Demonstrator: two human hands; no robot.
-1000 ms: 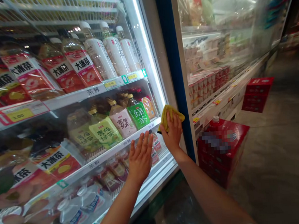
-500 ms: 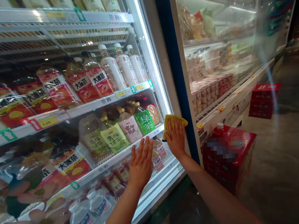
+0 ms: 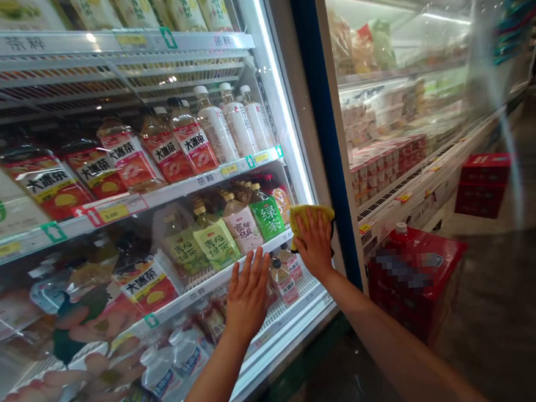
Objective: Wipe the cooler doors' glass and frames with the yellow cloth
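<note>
A yellow cloth (image 3: pixel 324 214) lies against the glass door of a lit drinks cooler, close to the door's right edge. My right hand (image 3: pixel 314 247) presses it there, fingers spread over it, hiding part of the cloth. To the left, my left hand (image 3: pixel 248 294) rests flat at the glass with fingers stretched out and nothing in it. Behind the door, just above my left hand, are a pink-labelled bottle (image 3: pixel 243 227) and a green tea bottle (image 3: pixel 268 216) on a shelf. Small red-labelled bottles (image 3: pixel 285 285) show between my hands on the shelf below.
A blue panel (image 3: pixel 318 99) separates this cooler from an open chilled case (image 3: pixel 400 198) on the right. A red carton (image 3: pixel 441 250) with a bottle (image 3: pixel 401 233) on top stands on the floor there; other red boxes (image 3: pixel 482 180) are farther back.
My right hand and the cloth have shifted a little left across the glass, away from the door's edge. My left hand has also slid slightly left. The view has turned slightly left.
</note>
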